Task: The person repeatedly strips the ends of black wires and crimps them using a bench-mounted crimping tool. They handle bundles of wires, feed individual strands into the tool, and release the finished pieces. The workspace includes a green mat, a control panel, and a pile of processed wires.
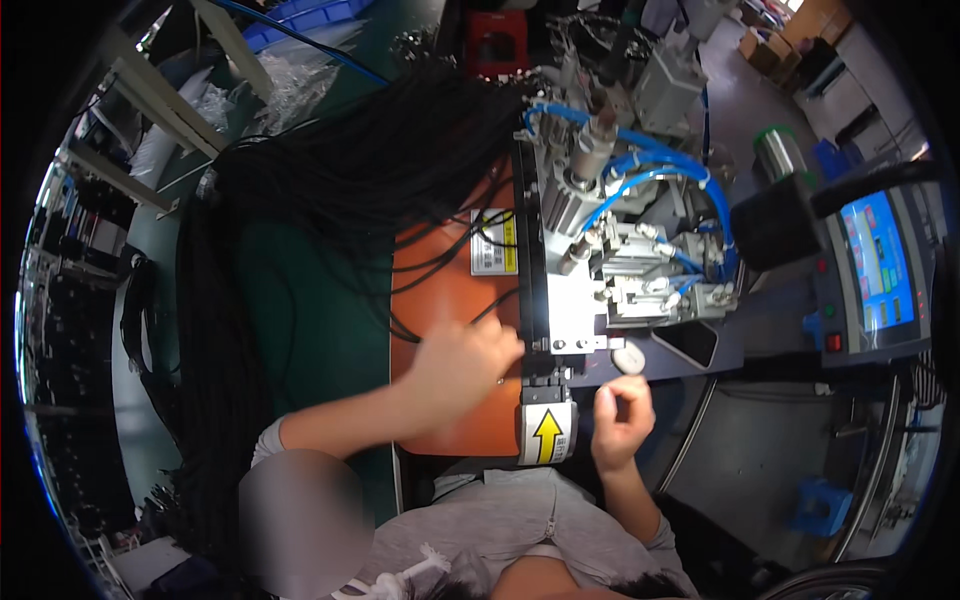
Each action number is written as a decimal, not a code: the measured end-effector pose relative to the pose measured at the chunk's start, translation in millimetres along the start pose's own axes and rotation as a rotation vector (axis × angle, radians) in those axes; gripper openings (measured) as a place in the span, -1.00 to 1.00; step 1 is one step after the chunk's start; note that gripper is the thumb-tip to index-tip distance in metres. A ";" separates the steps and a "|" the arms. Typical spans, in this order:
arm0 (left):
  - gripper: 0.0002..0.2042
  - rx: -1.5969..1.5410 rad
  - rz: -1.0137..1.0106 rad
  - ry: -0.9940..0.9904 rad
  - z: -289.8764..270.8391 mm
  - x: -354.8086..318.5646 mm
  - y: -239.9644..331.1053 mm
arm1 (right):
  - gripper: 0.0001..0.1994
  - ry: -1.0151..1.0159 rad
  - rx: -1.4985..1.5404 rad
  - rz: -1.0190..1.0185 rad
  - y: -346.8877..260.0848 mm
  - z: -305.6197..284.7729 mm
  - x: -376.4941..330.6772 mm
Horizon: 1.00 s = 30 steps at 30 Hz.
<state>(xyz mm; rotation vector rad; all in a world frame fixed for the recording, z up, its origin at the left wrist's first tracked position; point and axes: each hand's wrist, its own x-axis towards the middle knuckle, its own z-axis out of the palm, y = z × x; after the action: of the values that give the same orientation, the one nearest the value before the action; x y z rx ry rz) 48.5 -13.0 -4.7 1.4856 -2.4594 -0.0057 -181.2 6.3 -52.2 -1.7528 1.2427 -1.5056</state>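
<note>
A large heap of black cables (340, 170) spreads over a dark green table (310, 330). Beside it lies an orange plate (450, 300) bearing a yellow and white label (494, 242). To the right, a silver-grey machine (620, 260) is looped with bright blue hoses (640, 180). Nearer, a white tag shows a yellow arrow (547, 436) outlined in black. A white oval button (629, 359) sits on the dark grey base. At far right, a screen (878, 262) glows blue with red and green patches.
</note>
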 end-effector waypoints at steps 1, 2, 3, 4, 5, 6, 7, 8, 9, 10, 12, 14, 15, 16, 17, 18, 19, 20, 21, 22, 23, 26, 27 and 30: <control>-0.90 -0.004 -0.011 0.146 2.0 16.5 -17.7 | -0.92 -0.015 -0.014 -0.102 -3.7 0.8 -1.7; -0.93 0.033 -0.106 0.226 -5.2 37.3 -35.4 | -0.90 -0.030 -0.008 -0.198 -7.4 4.9 -4.7; -0.92 0.058 -0.151 0.317 -3.7 61.4 -63.0 | -0.85 -0.125 0.090 -0.311 -7.6 2.9 -13.5; -0.89 -0.013 -0.279 0.307 -12.4 89.3 -79.3 | -0.82 -0.204 0.141 -0.388 -11.0 4.6 -12.5; -0.83 -0.019 -0.358 0.403 -13.7 113.8 -93.0 | -0.80 -0.293 0.196 -0.461 -15.1 7.4 -11.2; -0.80 0.086 -0.364 0.456 -5.2 130.1 -120.0 | -0.82 -0.374 0.232 -0.500 -23.2 15.9 -7.4; -0.70 0.183 -0.411 0.398 -1.9 147.5 -137.3 | -0.81 -0.388 0.252 -0.478 -24.0 19.7 -6.0; -0.64 0.201 -0.512 0.209 -3.8 166.6 -146.5 | -0.79 -0.399 0.264 -0.457 -23.5 21.1 -5.6; -0.57 0.218 -0.607 0.019 -6.3 184.4 -152.2 | -0.78 -0.407 0.273 -0.437 -22.8 21.8 -4.9; -0.53 0.188 -0.635 -0.060 -4.9 198.4 -156.0 | -0.77 -0.399 0.269 -0.423 -22.2 21.0 -4.6; -0.41 0.126 -0.688 -0.223 1.2 223.6 -162.3 | -0.74 -0.382 0.262 -0.390 -20.1 19.3 -4.1; -0.40 0.051 -0.753 -0.228 5.2 249.8 -165.2 | -0.75 -0.345 0.297 -0.364 -18.5 19.9 -0.7; -0.39 0.016 -0.794 -0.235 8.1 257.5 -171.0 | -0.75 -0.332 0.323 -0.347 -18.6 21.8 -1.1; -0.40 0.028 -0.771 -0.301 16.7 269.5 -179.8 | -0.75 -0.318 0.336 -0.328 -18.1 21.5 -1.5; -0.40 0.041 -0.749 -0.366 28.4 283.7 -193.3 | -0.78 -0.316 0.352 -0.319 -15.4 21.9 -2.5; -0.39 0.055 -0.731 -0.436 44.5 296.3 -210.4 | -0.78 -0.310 0.360 -0.312 -13.4 22.7 -3.7; -0.44 0.062 -0.769 -0.488 63.9 306.2 -237.4 | -0.78 -0.308 0.380 -0.309 -13.4 24.5 -5.3; -0.45 0.086 -0.712 -0.536 73.9 317.1 -245.6 | -0.79 -0.299 0.385 -0.302 -12.0 23.0 -6.1; -0.46 0.112 -0.660 -0.582 79.4 323.2 -250.9 | -0.79 -0.298 0.385 -0.301 -12.2 21.6 -6.0; -0.47 0.145 -0.618 -0.631 84.2 325.8 -262.1 | -0.79 -0.299 0.399 -0.300 -13.6 22.1 -5.5; -0.49 0.133 -0.752 -0.688 90.5 319.0 -295.0 | -0.79 -0.310 0.446 -0.300 -18.9 26.2 -6.5; -0.52 0.064 -0.792 -0.701 75.7 322.9 -248.7 | -0.78 -0.289 0.391 -0.280 -8.5 21.6 -6.7; -0.55 0.050 -0.796 -0.554 35.1 303.4 -191.8 | -0.78 -0.265 0.363 -0.283 -4.9 17.5 -5.8; -0.66 0.124 -0.765 -0.249 33.2 267.6 -197.5 | -0.78 -0.261 0.358 -0.270 -10.3 20.9 -9.5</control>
<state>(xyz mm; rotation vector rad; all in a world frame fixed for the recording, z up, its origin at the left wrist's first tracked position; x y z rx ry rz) 95.0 -344.0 -4.2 2.5130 -1.9134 -0.1972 -157.8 15.5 -53.4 -1.8460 0.5839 -1.4734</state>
